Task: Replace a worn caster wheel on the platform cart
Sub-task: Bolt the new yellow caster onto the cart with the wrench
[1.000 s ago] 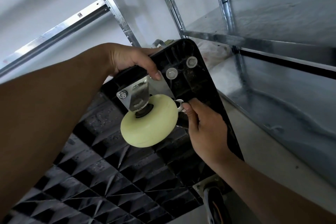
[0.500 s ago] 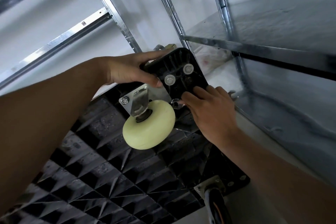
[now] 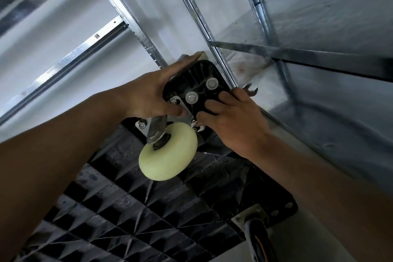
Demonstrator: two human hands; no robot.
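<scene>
Black cart [image 3: 131, 208] in left hand [image 3: 148, 95], wrench [image 3: 251, 90] in right hand [image 3: 231, 121], by cream wheel [image 3: 170, 155].

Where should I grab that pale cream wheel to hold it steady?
Probably by the bare rim of the cream round plastic wheel, coming from its lower side. A grey metal fork covers its upper hub, and the left hand, gripping the black plastic cart, and the right hand, holding a steel wrench, crowd the silver mounting plate above.
</scene>
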